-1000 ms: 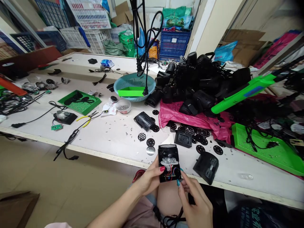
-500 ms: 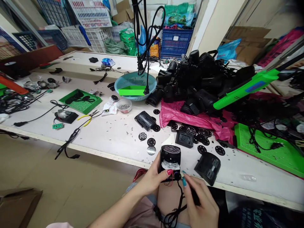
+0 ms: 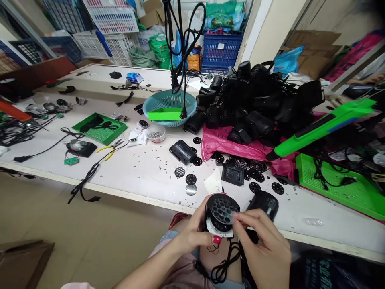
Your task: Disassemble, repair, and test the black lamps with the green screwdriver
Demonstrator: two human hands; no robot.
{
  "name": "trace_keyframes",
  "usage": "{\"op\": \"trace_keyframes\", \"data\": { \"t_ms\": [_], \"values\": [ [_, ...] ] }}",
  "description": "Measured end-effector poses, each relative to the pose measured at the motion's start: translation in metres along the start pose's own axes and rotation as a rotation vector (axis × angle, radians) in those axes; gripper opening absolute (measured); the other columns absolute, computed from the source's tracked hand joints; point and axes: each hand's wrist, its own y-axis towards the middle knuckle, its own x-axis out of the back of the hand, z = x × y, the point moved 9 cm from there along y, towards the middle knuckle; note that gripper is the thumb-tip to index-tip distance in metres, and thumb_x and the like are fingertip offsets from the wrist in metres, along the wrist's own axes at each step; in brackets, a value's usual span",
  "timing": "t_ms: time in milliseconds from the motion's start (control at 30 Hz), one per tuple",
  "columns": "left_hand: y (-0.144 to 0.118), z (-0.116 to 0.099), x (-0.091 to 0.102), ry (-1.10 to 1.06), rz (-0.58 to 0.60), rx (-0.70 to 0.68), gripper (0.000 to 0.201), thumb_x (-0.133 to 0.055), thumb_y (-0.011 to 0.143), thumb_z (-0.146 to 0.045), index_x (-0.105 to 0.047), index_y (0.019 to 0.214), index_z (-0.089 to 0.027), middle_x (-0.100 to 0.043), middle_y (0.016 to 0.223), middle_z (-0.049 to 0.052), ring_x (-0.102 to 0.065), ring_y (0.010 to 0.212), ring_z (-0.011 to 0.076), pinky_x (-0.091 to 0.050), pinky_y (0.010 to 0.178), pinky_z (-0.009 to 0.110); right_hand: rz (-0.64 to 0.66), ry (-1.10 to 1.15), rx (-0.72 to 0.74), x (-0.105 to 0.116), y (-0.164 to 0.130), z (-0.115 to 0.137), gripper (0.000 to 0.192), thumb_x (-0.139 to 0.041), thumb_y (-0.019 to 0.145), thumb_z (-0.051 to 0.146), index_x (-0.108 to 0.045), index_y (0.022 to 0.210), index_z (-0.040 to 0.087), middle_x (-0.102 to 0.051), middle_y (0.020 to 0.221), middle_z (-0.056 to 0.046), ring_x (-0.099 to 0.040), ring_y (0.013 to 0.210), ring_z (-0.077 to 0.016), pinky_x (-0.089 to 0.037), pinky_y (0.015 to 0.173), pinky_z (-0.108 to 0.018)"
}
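My left hand (image 3: 195, 228) is wrapped round a black device housing (image 3: 207, 214), its open end turned up towards me. Over that end lies a dark translucent honeycomb disc (image 3: 221, 209), with a white part (image 3: 215, 229) showing below it. The fingertips of my right hand (image 3: 260, 241) are pinched at the disc's right edge, slightly blurred. A black power cord (image 3: 225, 265) and thin wires hang below the housing over my lap. Just beyond my right hand, a curved black housing (image 3: 264, 204) rests at the table edge.
Loose perforated discs (image 3: 255, 187), a speaker-like black box (image 3: 233, 174) and a black shell (image 3: 182, 151) lie ahead. Behind them are a blue-green basket (image 3: 191, 98) and a heap of black devices (image 3: 255, 96) on pink sacking (image 3: 216, 144). A bright green tool (image 3: 325, 128) slants in at right.
The housing has tilted so its honeycomb face shows more. My right hand has moved from the lower wires up to the disc's edge. The green tool at right has shifted.
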Motion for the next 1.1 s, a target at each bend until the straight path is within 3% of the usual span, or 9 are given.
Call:
{"op": "trace_keyframes", "data": {
  "t_ms": [167,267,433,867,1000,1100],
  "values": [
    [0.001,0.006,0.009,-0.13,-0.089,0.007,0.061,-0.068,0.058,-0.016,-0.067,0.118,-0.022,-0.072,0.1,0.002,-0.06,0.097,0.025,-0.042,0.088,0.033,0.077,0.026,0.13,-0.002,0.0,0.019,0.012,-0.065,0.091,0.017,-0.069,0.101,0.023,-0.062,0.084,-0.003,-0.065,0.073,-0.014,-0.054,0.063,-0.023],
    [0.002,0.003,0.006,-0.064,-0.073,0.022,0.069,-0.069,0.055,-0.011,-0.066,0.123,-0.024,-0.07,0.101,0.001,-0.058,0.094,0.0222,-0.042,0.086,0.03,0.111,0.009,0.179,-0.005,-0.001,0.025,0.011,-0.066,0.089,0.014,-0.068,0.098,0.021,-0.061,0.083,-0.002,-0.064,0.07,-0.0124,-0.053,0.062,-0.021],
    [0.004,-0.005,-0.002,-0.002,-0.016,0.024,0.088,-0.071,0.05,-0.007,-0.057,0.135,-0.025,-0.067,0.108,0.001,-0.056,0.09,0.0204,-0.04,0.076,0.027,0.039,0.09,0.075,-0.004,-0.002,0.015,0.012,-0.066,0.088,0.011,-0.067,0.088,0.022,-0.061,0.079,0.0,-0.063,0.068,-0.0106,-0.051,0.06,-0.02],
    [0.004,-0.01,-0.004,0.011,-0.044,-0.031,0.088,-0.071,0.05,-0.004,-0.056,0.134,-0.025,-0.066,0.112,0.003,-0.056,0.096,0.0217,-0.04,0.081,0.028,0.063,0.174,-0.073,-0.011,-0.003,-0.008,0.012,-0.066,0.089,0.016,-0.067,0.079,0.023,-0.059,0.074,0.001,-0.059,0.065,-0.0111,-0.046,0.056,-0.021],
    [0.005,0.005,-0.001,-0.073,0.002,0.007,0.084,-0.071,0.049,-0.007,-0.058,0.131,-0.022,-0.068,0.105,0.003,-0.057,0.091,0.0222,-0.039,0.077,0.029,0.047,0.109,-0.063,-0.01,0.001,-0.004,0.008,-0.069,0.087,0.019,-0.07,0.08,0.024,-0.048,0.065,0.005,-0.048,0.054,-0.0081,-0.039,0.048,-0.019],
    [0.005,0.023,0.006,-0.209,0.004,0.052,0.069,-0.065,0.05,-0.011,-0.063,0.119,-0.02,-0.07,0.096,0.002,-0.059,0.09,0.0222,-0.04,0.076,0.029,0.045,0.068,-0.083,-0.012,0.004,-0.002,0.006,-0.07,0.086,0.022,-0.073,0.081,0.025,-0.041,0.06,0.007,-0.041,0.048,-0.007,-0.034,0.044,-0.02]
  ]
}}
